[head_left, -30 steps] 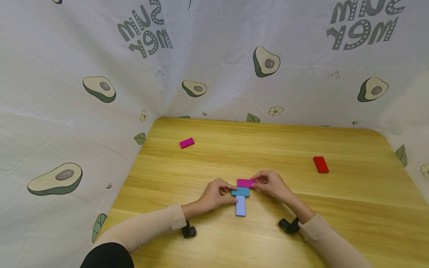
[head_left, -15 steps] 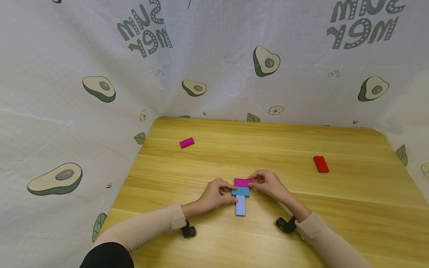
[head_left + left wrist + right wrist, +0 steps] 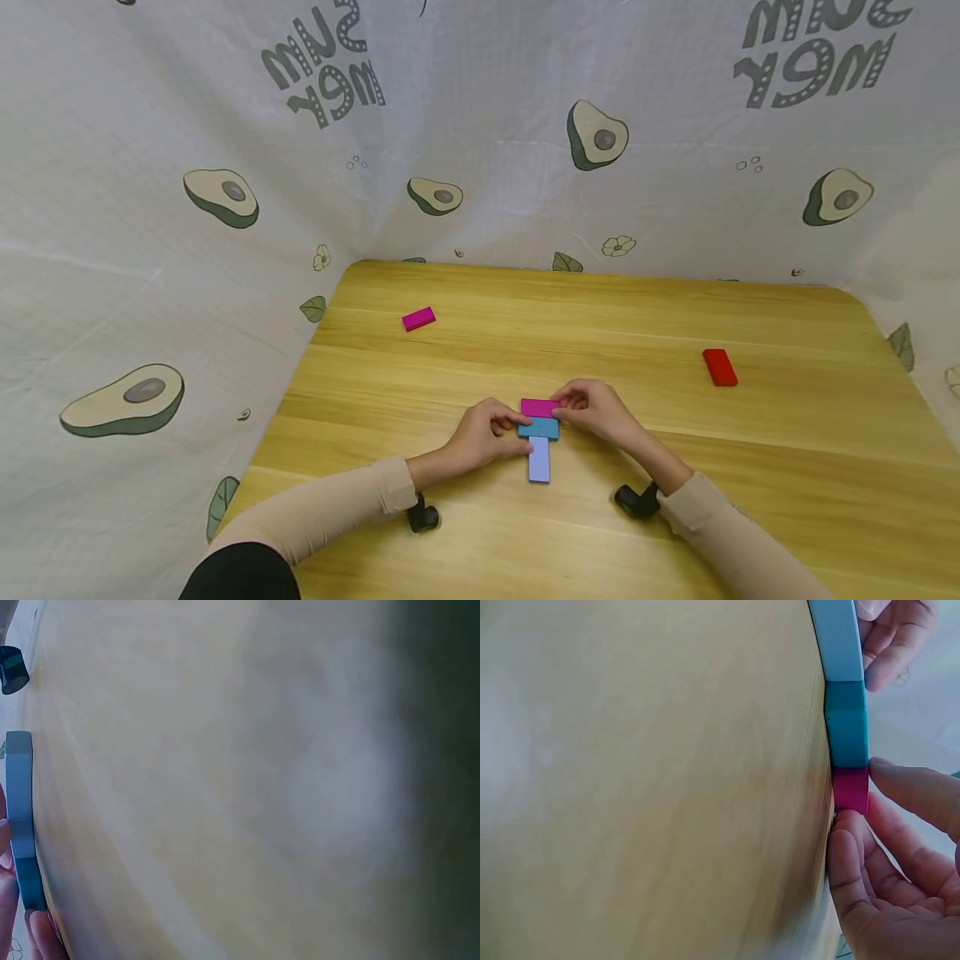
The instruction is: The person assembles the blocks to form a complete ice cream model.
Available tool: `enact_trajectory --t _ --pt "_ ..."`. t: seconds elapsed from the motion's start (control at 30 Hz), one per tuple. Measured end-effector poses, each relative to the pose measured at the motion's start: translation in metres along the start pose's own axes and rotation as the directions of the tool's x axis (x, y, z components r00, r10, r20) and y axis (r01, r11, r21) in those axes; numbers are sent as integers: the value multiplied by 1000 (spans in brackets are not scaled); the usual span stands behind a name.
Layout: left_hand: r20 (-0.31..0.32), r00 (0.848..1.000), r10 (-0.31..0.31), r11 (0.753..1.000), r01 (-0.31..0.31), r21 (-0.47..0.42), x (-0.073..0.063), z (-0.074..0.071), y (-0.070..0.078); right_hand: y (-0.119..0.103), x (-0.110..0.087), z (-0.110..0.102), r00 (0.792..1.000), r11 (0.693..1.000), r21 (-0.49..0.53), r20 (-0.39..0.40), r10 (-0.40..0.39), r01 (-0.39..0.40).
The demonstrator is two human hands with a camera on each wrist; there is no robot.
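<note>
In the head view a flat lavender block (image 3: pixel 539 460) lies lengthwise below a blue block (image 3: pixel 543 429) set crosswise, with a magenta block (image 3: pixel 536 407) along the blue one's far side. My left hand (image 3: pixel 483 433) steadies the left of this group, index fingertip on the blue block and thumb at the lavender block's upper left side. Thumb and index finger of my right hand (image 3: pixel 600 410) pinch the magenta block's right end. In the right wrist view the magenta block (image 3: pixel 851 789) meets the blue block (image 3: pixel 846 724) end to end, right fingertips at it.
A second magenta block (image 3: pixel 418 319) lies at the table's back left, and a red block (image 3: pixel 720 367) lies at the right. Behind the wooden table (image 3: pixel 630 325) hangs a white cloth (image 3: pixel 495 108) printed with avocados. Black wrist cameras (image 3: pixel 637 501) sit by both cuffs.
My right hand has slid the magenta block left along the blue block's far side, so that their ends nearly line up. The left hand has stayed in place.
</note>
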State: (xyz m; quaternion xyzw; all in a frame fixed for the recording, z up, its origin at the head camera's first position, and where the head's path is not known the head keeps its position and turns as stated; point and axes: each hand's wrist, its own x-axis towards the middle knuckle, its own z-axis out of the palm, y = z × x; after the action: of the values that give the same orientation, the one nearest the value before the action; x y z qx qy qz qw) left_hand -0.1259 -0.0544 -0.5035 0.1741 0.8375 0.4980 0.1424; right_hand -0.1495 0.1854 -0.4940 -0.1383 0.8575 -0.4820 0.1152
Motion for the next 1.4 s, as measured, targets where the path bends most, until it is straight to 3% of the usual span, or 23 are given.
enact_trajectory --t 0.5,0.93,1.4 --pt "7 1000 0 1000 1 -2 -2 2 0 -1 -2 2 1000 1000 18 7 2 -2" --pt "-14 1000 -7 998 6 -54 0 0 -1 1 -1 2 1000 999 33 -1 10 -10" --pt "-59 997 47 998 -49 -44 10 -9 -6 5 -3 -6 1000 999 39 -25 -9 10"
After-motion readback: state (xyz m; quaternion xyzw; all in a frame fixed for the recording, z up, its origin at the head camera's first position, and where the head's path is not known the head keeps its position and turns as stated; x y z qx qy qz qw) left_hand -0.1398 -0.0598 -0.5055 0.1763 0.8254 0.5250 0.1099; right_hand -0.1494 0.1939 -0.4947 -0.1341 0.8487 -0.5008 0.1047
